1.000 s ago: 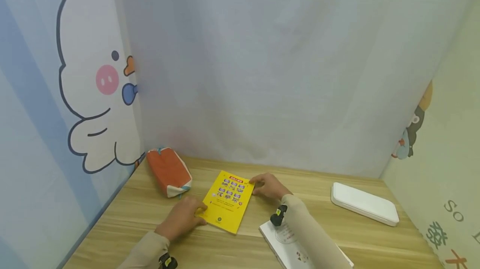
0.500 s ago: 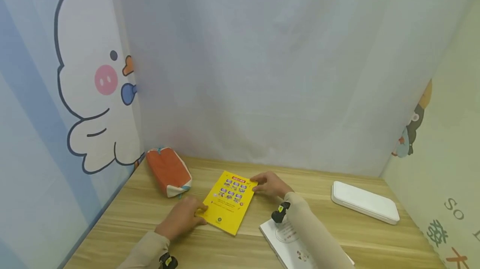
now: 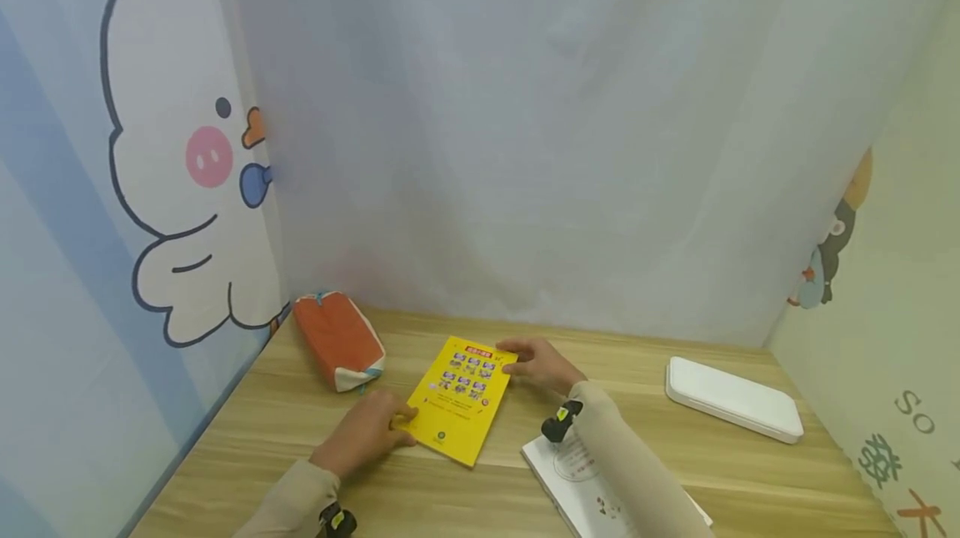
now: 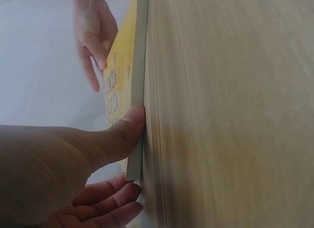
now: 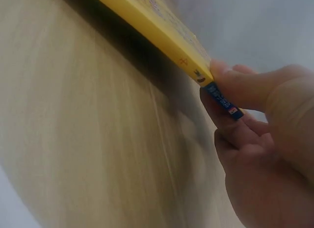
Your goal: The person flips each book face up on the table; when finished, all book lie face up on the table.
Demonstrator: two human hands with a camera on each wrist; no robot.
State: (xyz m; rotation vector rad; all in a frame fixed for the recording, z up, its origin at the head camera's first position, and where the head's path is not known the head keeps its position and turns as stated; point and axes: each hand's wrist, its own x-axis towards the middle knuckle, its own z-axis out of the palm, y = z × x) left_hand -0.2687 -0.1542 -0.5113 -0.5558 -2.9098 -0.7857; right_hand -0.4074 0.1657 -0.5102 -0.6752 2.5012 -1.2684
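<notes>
While its thumb presses against the cut page edge, the left hand (image 3: 362,434) holds the near left corner of a yellow paperback (image 3: 456,413), its other fingers gathered by the adjoining side. Diagonally across, the right hand (image 3: 546,367) pinches the far right corner, thumb on the cover and fingers beneath, at the blue label near the end of the spine. Gripping opposite corners probably keeps the thin book level and stops it swivelling. From the right wrist, a dark shadow shows along the spine side, which suggests that this edge is raised off the wooden table (image 3: 420,505); on the left, the book sits very near the tabletop, and whether they touch cannot be told.

A white-covered book (image 3: 581,492) lies on the near right, partly hidden by the right forearm; that position seems to leave the middle to the paperback. Beyond the left hand, an orange pencil pouch (image 3: 341,342) rests near the back curtain (image 3: 525,129). Farther right, a slim white case (image 3: 731,399) lies flat, well apart from both hands, perhaps so that the arms have room.
</notes>
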